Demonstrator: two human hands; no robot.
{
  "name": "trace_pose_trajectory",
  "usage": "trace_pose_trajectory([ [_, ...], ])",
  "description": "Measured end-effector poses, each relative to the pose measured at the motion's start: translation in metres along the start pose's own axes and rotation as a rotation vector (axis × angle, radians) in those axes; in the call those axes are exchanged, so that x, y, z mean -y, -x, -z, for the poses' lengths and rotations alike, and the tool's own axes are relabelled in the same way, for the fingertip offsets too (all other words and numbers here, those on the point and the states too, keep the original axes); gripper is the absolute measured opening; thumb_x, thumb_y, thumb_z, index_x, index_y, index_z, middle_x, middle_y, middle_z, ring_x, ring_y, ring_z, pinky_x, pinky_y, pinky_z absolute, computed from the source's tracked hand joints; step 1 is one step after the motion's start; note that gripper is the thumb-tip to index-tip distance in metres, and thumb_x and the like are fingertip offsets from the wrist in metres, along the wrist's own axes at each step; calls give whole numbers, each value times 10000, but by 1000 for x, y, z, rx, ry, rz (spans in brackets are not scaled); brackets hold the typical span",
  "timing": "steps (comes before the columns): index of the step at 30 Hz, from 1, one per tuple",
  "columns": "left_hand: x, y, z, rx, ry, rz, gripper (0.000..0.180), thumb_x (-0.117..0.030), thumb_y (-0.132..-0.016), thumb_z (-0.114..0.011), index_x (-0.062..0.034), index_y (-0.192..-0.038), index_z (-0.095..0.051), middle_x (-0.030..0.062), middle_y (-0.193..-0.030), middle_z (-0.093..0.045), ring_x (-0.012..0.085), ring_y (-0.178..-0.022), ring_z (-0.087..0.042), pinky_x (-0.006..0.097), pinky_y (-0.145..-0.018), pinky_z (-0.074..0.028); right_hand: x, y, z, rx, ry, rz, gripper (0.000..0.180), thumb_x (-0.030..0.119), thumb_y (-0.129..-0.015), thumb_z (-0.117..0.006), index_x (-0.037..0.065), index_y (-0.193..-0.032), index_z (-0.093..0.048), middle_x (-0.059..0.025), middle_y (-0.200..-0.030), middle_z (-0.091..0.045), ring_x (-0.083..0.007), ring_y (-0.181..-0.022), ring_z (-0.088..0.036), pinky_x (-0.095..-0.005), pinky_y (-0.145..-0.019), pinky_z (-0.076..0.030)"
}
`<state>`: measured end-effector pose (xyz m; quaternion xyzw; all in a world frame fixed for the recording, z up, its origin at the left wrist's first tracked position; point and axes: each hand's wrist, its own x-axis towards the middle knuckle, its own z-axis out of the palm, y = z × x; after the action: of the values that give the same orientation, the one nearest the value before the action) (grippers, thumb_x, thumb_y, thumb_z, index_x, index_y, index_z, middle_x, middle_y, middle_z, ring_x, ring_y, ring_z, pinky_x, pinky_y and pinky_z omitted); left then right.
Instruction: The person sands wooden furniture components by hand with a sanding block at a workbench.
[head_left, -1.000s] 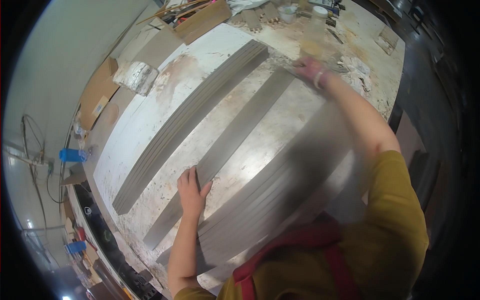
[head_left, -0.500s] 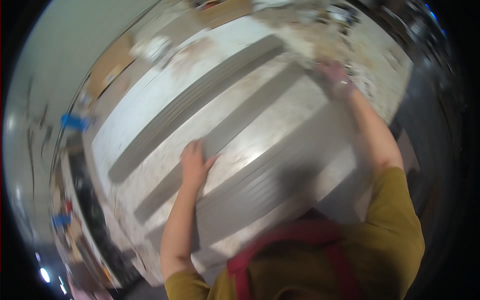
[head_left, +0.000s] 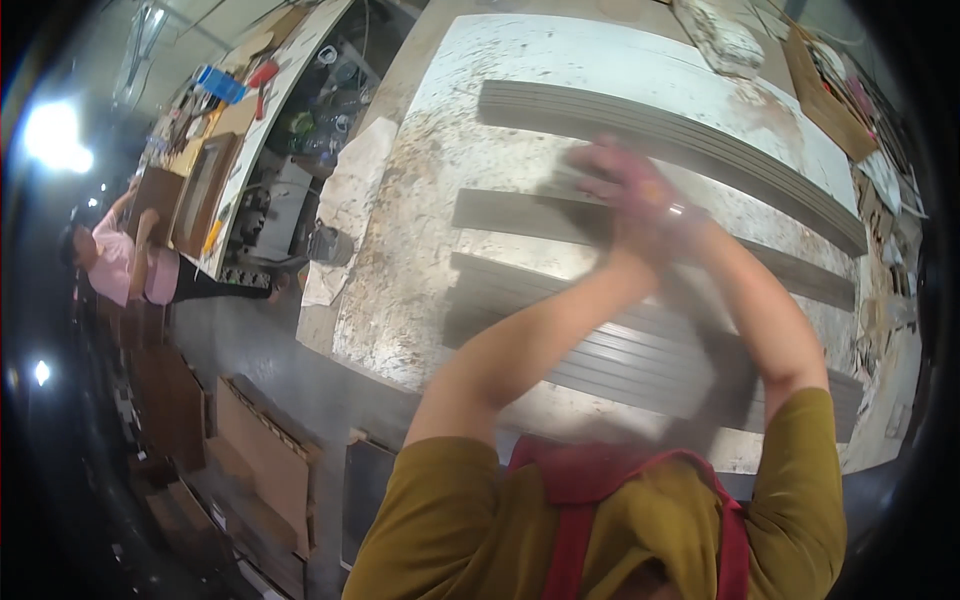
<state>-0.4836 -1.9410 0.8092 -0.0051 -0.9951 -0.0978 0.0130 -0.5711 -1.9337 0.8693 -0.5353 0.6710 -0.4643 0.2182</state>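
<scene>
Crossed hands above a loose strip. Your right hand [head_left: 630, 180], pink over the fingers and wearing a pale band [head_left: 677, 209] at the wrist, is hanging over the far edge of the single grey strip [head_left: 525, 214]. Its fingers are spreading loosely, with nothing visibly held (blur is softening their outline). Your left hand [head_left: 645, 243] is lying close against the right wrist, mostly hidden; whether it is gripping anything, you cannot tell from this view. The single strip is running beneath the hands, its one end showing to their left and its other emerging to their right, past your right forearm. Just beyond the hands, a stack of grooved strips [head_left: 545, 108] is lying roughly parallel to it; on your side of them, a broader group of strips [head_left: 620, 352] is sitting partly under your forearms. The worktable [head_left: 400, 330] is extending bare and speckled to the left of the grip, and well apart on that side a co-worker [head_left: 135, 262] in pink is standing at another bench. By judgement, you are pausing between holds, the single strip lying unheld. The next move is probably calling for uncrossing the arms and placing each hand squarely on its own stretch of strip.
</scene>
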Motion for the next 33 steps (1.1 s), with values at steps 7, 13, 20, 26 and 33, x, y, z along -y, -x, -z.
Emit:
trace_pose_trajectory([
  [7, 10, 0, -10, 114, 697, 21, 617, -417, -938, -417, -66, -1428, -284, 136, -1462, -301, 284, -1336, -299, 485, -1076, -242, 8, -108, -146, 429, 427, 344, 158, 136, -797, -547, 127, -935, -623, -161, -905, -575, -347, -819, -605, -434, -721, -487],
  [13, 3, -18, -35, -46, 483, 89, 558, -324, -901, -484, -102, -1396, -353, 114, -1457, -319, 304, -1328, -314, 565, -1028, -267, -8, -151, -119, 312, 484, -162, 313, 164, -802, -551, 86, -1101, -593, -186, -874, -654, -328, -813, -640, -389, -761, -509],
  [20, 9, -19, 6, 198, 20, -28, 450, -221, -844, -558, -146, -1286, -511, 136, -1342, -451, 325, -1225, -440, 556, -924, -391, -28, 10, 28, -155, 66, -150, 372, 138, -853, -603, 43, -1210, -559, -70, -1053, -633, -202, -973, -584, -329, -844, -467],
  [26, 40, -46, 22, 396, 147, -219, 446, -282, -854, -577, -124, -1268, -527, 187, -1150, -591, 347, -1018, -593, 441, -861, -484, -51, 240, 149, -676, -391, -691, 415, 273, -830, -649, 91, -1199, -591, -13, -1019, -609, -108, -862, -544, -257, -721, -450],
  [33, 27, -98, 38, 264, 335, -85, 457, -325, -891, -533, -41, -1250, -528, 212, -1136, -610, 373, -1056, -568, 401, -924, -428, -65, 311, 157, -704, -529, -535, 396, 247, -804, -653, 26, -1131, -623, -90, -1022, -613, -165, -899, -581, -280, -742, -485],
])
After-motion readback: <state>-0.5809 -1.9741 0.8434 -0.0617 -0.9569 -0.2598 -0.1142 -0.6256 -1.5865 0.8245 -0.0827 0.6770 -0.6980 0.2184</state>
